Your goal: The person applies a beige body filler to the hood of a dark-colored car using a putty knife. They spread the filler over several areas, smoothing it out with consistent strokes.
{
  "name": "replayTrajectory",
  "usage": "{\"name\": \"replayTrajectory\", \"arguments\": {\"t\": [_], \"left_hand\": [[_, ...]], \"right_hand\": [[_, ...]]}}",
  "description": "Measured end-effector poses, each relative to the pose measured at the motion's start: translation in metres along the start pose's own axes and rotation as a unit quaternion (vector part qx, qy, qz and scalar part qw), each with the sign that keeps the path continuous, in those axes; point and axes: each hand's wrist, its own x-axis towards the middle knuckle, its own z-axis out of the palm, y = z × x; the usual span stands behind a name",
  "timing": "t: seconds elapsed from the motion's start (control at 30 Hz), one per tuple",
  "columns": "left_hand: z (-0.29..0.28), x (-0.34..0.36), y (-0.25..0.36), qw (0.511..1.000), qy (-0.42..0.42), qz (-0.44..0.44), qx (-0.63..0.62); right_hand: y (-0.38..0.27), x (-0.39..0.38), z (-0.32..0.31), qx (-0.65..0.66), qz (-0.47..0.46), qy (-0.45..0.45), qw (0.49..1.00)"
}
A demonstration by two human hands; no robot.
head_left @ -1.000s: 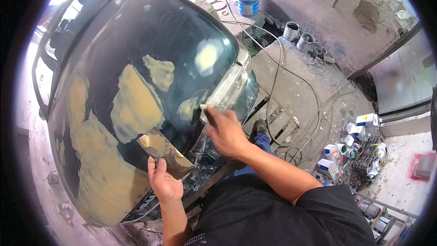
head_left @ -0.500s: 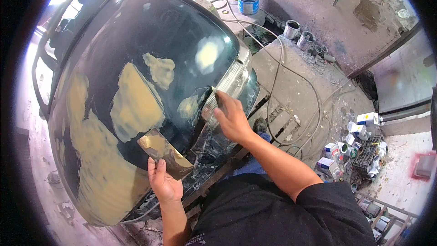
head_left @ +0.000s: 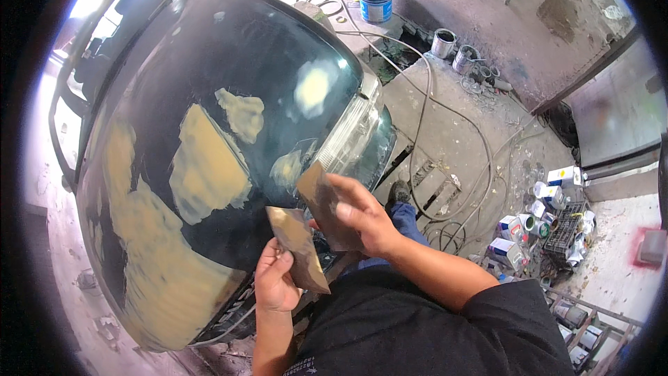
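Observation:
My left hand (head_left: pixel 277 282) grips a thin rectangular putty plate (head_left: pixel 302 254) between thumb and fingers, and tan putty is smeared over its face. In my right hand (head_left: pixel 372 219) is a flat, dark brown putty spreader (head_left: pixel 327 205), held by its edge close beside the plate. Both tools are above the front edge of a dark car hood (head_left: pixel 250 35), near its clear headlight (head_left: pixel 349 127). Tan filler covers large areas of the hood, including a broad patch (head_left: pixel 205 160) in the middle. A smaller thin patch (head_left: pixel 285 167) lies just beyond the right-hand spreader.
A hose (head_left: pixel 487 150) loops over the floor right of the car. Paint cans (head_left: pixel 444 44) stand along the wall, with a blue can (head_left: pixel 376 3) farther back. Several containers surround a black crate (head_left: pixel 562 233) at the right. My shoe (head_left: pixel 399 193) is beside the bumper.
My right hand has drawn the spreader back from the hood edge beside the headlight, toward me. My left hand has moved right with the putty plate, bringing the two tools together.

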Motion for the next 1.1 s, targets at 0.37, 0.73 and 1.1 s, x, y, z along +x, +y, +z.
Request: {"name": "replayTrajectory", "arguments": {"t": [0.37, 0.73, 1.1], "left_hand": [[-0.005, -0.003, 0.003, 0.997, -0.072, -0.038, 0.011], [-0.045, -0.024, 0.024, 0.995, -0.035, 0.088, -0.013], [-0.052, -0.031, 0.018, 0.994, -0.027, 0.104, -0.015]], "right_hand": [[0.01, 0.029, 0.014, 0.09, 0.078, -0.046, 0.992], [0.027, 0.083, -0.02, -0.106, -0.04, 0.216, 0.97], [0.069, 0.056, 0.005, -0.154, 0.02, 0.189, 0.97]]}}
